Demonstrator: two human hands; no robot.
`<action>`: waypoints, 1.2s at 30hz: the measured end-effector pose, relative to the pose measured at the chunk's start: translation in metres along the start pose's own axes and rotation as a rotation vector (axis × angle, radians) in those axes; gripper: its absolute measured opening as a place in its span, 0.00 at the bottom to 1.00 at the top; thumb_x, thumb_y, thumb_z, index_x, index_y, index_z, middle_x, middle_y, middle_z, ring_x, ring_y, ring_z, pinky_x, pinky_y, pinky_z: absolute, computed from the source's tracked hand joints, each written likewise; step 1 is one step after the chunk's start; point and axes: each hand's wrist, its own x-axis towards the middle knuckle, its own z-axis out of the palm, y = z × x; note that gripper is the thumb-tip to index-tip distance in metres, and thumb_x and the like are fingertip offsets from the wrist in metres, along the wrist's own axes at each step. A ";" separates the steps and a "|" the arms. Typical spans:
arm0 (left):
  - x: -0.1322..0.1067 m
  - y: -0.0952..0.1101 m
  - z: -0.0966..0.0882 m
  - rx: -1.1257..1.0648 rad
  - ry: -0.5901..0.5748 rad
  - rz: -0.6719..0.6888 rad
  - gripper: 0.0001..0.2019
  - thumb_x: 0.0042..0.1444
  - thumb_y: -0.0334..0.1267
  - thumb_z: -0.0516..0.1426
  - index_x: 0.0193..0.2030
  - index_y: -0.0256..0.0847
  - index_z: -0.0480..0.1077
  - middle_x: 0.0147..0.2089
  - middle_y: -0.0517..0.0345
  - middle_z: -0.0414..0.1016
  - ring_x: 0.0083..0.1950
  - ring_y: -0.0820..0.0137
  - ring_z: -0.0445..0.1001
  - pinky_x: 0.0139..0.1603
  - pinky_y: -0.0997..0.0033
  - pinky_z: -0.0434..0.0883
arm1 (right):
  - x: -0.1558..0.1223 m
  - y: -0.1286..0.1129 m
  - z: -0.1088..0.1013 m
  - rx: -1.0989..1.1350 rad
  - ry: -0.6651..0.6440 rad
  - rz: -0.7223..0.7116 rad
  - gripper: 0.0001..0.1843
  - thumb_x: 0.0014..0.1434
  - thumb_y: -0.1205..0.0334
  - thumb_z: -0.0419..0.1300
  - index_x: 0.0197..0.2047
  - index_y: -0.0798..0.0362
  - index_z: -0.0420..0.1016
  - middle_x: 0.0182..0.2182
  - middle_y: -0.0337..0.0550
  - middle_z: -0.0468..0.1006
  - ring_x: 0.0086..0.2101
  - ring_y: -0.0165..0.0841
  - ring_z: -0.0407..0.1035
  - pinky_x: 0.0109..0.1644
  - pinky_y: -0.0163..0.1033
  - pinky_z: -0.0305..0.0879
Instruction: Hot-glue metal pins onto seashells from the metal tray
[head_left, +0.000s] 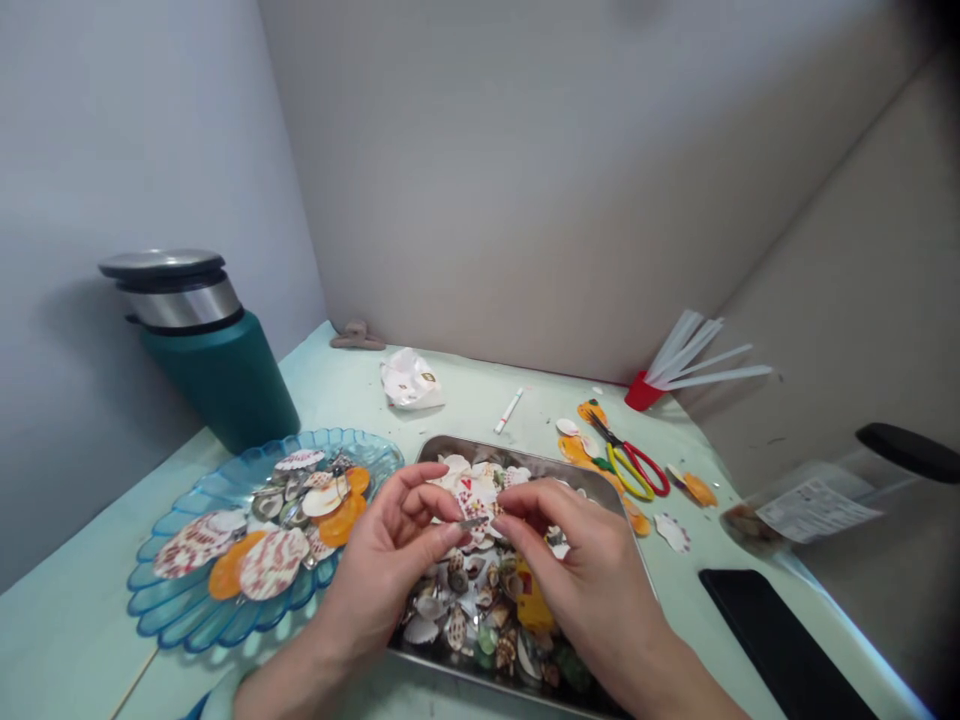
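Observation:
My left hand and my right hand meet above a metal tray. Thumb and fingers of both are pinched around a small, thin greyish piece, one end in each hand; its kind is too small to make out. Below lie many seashells of mixed shapes, spiral ones and flat white ones, with some green pieces among them. To the left, a blue scalloped plate holds patterned scallop shells and orange discs. My right hand partly hides a yellow object in the tray.
A teal bottle stands behind the plate. Farther back are a brown clip, crumpled white wrapper and white marker. At right lie red-and-yellow-handled scissors or pliers, a red cup of straws, a clear container and a black phone-like slab.

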 end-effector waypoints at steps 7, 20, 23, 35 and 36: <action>-0.001 -0.002 0.000 0.078 -0.007 0.045 0.19 0.48 0.31 0.63 0.47 0.42 0.66 0.32 0.61 0.72 0.34 0.73 0.70 0.38 0.73 0.69 | -0.001 0.002 -0.003 -0.038 -0.059 -0.019 0.06 0.58 0.70 0.57 0.35 0.51 0.74 0.30 0.38 0.76 0.32 0.31 0.70 0.37 0.36 0.64; -0.002 -0.003 0.002 0.140 0.001 0.072 0.17 0.49 0.31 0.62 0.46 0.42 0.65 0.32 0.61 0.72 0.34 0.75 0.70 0.37 0.76 0.69 | -0.002 0.002 -0.002 0.005 -0.110 -0.002 0.07 0.57 0.71 0.58 0.34 0.51 0.75 0.29 0.39 0.75 0.31 0.31 0.70 0.36 0.36 0.64; -0.002 -0.002 0.003 0.122 0.005 0.066 0.17 0.48 0.31 0.62 0.45 0.42 0.66 0.31 0.61 0.72 0.34 0.74 0.70 0.37 0.75 0.69 | -0.002 0.002 -0.002 0.017 -0.122 0.012 0.07 0.58 0.70 0.57 0.35 0.50 0.75 0.30 0.39 0.76 0.31 0.31 0.70 0.36 0.36 0.65; -0.002 -0.002 0.003 0.111 -0.001 0.063 0.17 0.48 0.31 0.63 0.45 0.42 0.64 0.31 0.62 0.72 0.33 0.75 0.70 0.37 0.75 0.69 | -0.003 0.001 -0.002 0.088 -0.095 0.033 0.07 0.56 0.71 0.60 0.34 0.50 0.75 0.30 0.35 0.77 0.32 0.29 0.71 0.38 0.34 0.64; -0.002 -0.003 0.002 0.109 -0.003 0.065 0.17 0.48 0.31 0.63 0.45 0.42 0.64 0.31 0.62 0.72 0.33 0.75 0.70 0.36 0.75 0.69 | -0.003 0.001 -0.002 0.085 -0.091 0.032 0.07 0.56 0.71 0.60 0.34 0.50 0.75 0.31 0.35 0.77 0.33 0.29 0.71 0.38 0.34 0.64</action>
